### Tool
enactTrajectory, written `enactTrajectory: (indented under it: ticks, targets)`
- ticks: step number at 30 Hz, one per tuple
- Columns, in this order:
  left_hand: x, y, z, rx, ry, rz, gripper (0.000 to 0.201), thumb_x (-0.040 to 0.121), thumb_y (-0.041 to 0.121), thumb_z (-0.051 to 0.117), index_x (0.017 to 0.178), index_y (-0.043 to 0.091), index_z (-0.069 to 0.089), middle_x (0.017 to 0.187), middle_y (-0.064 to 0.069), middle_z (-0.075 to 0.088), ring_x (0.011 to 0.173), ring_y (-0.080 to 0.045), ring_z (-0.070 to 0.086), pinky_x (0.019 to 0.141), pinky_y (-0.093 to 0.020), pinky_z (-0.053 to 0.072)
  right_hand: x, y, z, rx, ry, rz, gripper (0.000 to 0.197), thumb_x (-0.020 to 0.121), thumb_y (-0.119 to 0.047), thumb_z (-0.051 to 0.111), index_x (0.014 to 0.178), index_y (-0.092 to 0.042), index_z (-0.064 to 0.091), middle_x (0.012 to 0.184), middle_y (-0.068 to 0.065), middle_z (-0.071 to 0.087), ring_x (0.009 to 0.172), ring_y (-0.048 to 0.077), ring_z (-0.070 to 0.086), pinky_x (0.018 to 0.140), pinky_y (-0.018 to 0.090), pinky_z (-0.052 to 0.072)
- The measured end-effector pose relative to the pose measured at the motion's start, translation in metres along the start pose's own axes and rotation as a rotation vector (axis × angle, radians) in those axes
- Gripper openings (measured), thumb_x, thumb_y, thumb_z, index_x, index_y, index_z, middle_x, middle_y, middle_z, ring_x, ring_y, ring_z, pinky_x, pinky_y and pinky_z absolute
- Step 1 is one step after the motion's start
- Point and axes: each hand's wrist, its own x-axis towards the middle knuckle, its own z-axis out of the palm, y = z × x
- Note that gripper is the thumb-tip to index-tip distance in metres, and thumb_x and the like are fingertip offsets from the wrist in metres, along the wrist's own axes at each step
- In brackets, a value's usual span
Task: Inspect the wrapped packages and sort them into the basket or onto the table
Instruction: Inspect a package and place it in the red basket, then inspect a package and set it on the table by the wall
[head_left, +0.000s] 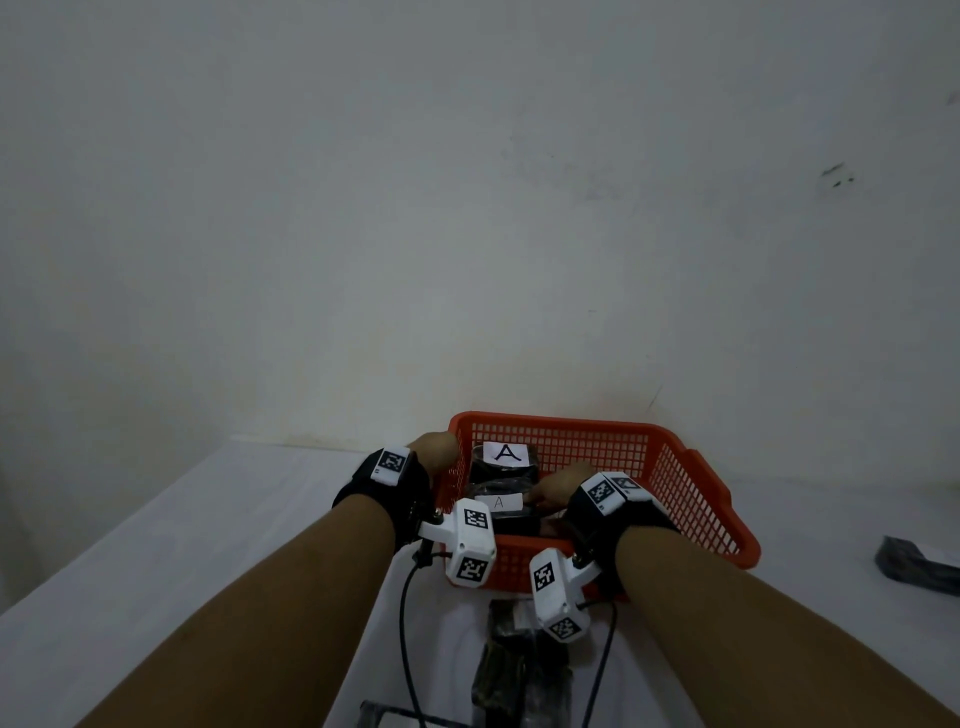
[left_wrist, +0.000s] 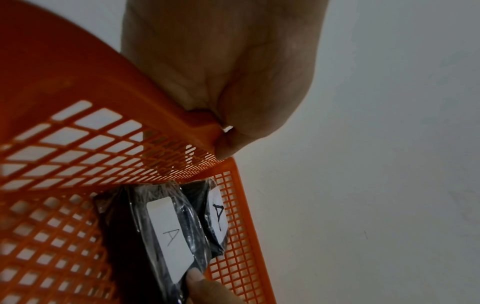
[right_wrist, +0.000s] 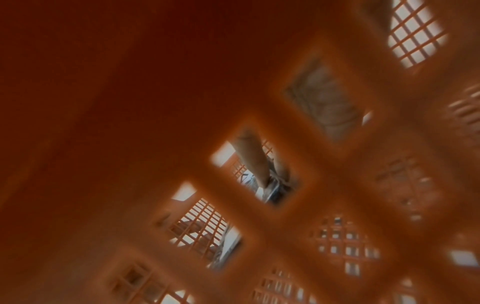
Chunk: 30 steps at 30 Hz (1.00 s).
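Nearest: a dark wrapped package (head_left: 519, 670) lay on the table (head_left: 218, 545) between my forearms, just short of the basket's near wall, not yet sorted as far as I could judge.
Right hand: my right hand (head_left: 563, 486) reached over the near rim into the orange basket (head_left: 691, 499), its fingertips (left_wrist: 193, 276) touching the right end of the front package; whether they pinched it or only pressed it I could not tell, since the right wrist view showed little but blurred mesh.
Front package: the black package with the small "A" label (head_left: 500, 503) lay flat in the basket's left part, long axis running left to right, so it sat to the left of my right fingers.
Left hand: my left hand (head_left: 434, 447) gripped the basket's left rim, fingers curled over it, thumb inside against the mesh.
Behind it: a second package with the bold "A" label (head_left: 506, 453) stood against the far wall, touching the front one.
Judgement: the right hand was the nearer one to the front package, and the left seemed to steady the basket.
Far right: another dark package (head_left: 919, 564) lay on the table, well apart from the basket.
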Motion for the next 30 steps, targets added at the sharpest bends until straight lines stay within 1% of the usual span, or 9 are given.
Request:
enactTrajectory:
  ticks: [2,4,7,10,13,20,23,27,30]
  targets:
    - [0.000,0.000,0.000,-0.003,0.000,-0.008,0.039,0.084,0.010,0.044,0.114,0.000,0.067,0.111,-0.030,0.073,0.105,-0.046,0.071,0.099,-0.065,0.050,0.000,-0.002,0.000,-0.135,-0.011,0.001,0.023,0.095,-0.035,0.071,0.090,-0.013,0.074,0.111,0.007,0.075,0.099,0.022,0.072,0.075,0.030,0.060]
    - [-0.001,0.000,0.000,-0.009,-0.007,-0.014,0.041,0.080,0.010,0.044,0.114,0.001,0.066,0.114,-0.030,0.072,0.111,-0.048,0.069,0.099,-0.066,0.049,-0.004,-0.005,-0.001,-0.225,-0.008,-0.025,0.027,0.097,-0.038,0.069,0.104,-0.013,0.074,0.117,0.007,0.075,0.093,0.019,0.067,0.062,0.023,0.051]
    - [0.001,0.001,-0.001,-0.010,-0.004,-0.017,0.040,0.080,0.010,0.044,0.113,0.000,0.065,0.114,-0.032,0.071,0.111,-0.049,0.068,0.098,-0.067,0.049,-0.003,-0.004,-0.001,-0.248,-0.002,-0.013,0.037,0.098,-0.031,0.069,0.126,-0.006,0.070,0.128,0.010,0.072,0.105,0.022,0.069,0.075,0.025,0.055]
    - [-0.001,0.003,-0.002,0.022,-0.006,-0.006,0.043,0.074,0.012,0.046,0.110,0.001,0.066,0.113,-0.032,0.071,0.111,-0.050,0.068,0.099,-0.067,0.048,-0.003,-0.003,0.000,-0.099,-0.031,0.003,0.041,0.096,-0.019,0.071,0.133,-0.002,0.065,0.135,0.014,0.067,0.093,0.022,0.066,0.061,0.023,0.058]
    - [-0.002,0.003,-0.003,0.048,-0.005,-0.012,0.037,0.079,0.016,0.047,0.110,0.004,0.063,0.113,-0.030,0.072,0.110,-0.047,0.069,0.099,-0.063,0.050,-0.004,0.001,-0.003,-0.117,-0.012,-0.016,0.036,0.096,-0.023,0.070,0.127,-0.003,0.070,0.119,0.010,0.072,0.089,0.017,0.067,0.077,0.029,0.059]
    - [-0.020,0.013,-0.013,0.190,0.007,-0.032,0.033,0.079,0.020,0.052,0.107,0.003,0.061,0.113,-0.021,0.068,0.105,-0.039,0.066,0.097,-0.052,0.052,-0.029,-0.002,-0.025,0.072,0.121,-0.152,0.024,0.089,-0.007,0.074,0.107,0.009,0.073,0.106,0.020,0.075,0.081,0.027,0.070,0.074,0.035,0.064]
    - [-0.057,0.024,-0.016,0.314,0.093,0.041,0.033,0.093,0.030,0.058,0.112,0.004,0.058,0.122,-0.017,0.062,0.109,-0.036,0.062,0.092,-0.040,0.051,-0.062,-0.010,-0.039,-0.033,0.240,-0.342,0.021,0.090,-0.017,0.075,0.104,-0.003,0.079,0.102,0.013,0.075,0.092,0.025,0.069,0.091,0.047,0.062]
    - [-0.099,0.024,-0.021,0.563,0.194,0.217,0.045,0.097,0.033,0.060,0.117,-0.007,0.064,0.105,-0.013,0.061,0.089,-0.026,0.059,0.071,-0.030,0.048,-0.118,-0.009,-0.043,-0.068,0.229,-0.518,0.029,0.092,-0.028,0.076,0.119,-0.019,0.073,0.116,0.001,0.071,0.103,0.015,0.064,0.078,0.024,0.049]
    - [-0.139,0.008,-0.019,0.732,0.173,0.304,0.042,0.099,0.034,0.058,0.117,-0.002,0.069,0.112,-0.011,0.064,0.097,-0.019,0.053,0.086,-0.029,0.043,-0.161,-0.002,-0.037,-0.104,0.158,-0.594,0.041,0.093,-0.035,0.075,0.131,-0.023,0.065,0.120,-0.003,0.067,0.109,0.015,0.062,0.081,0.023,0.046]
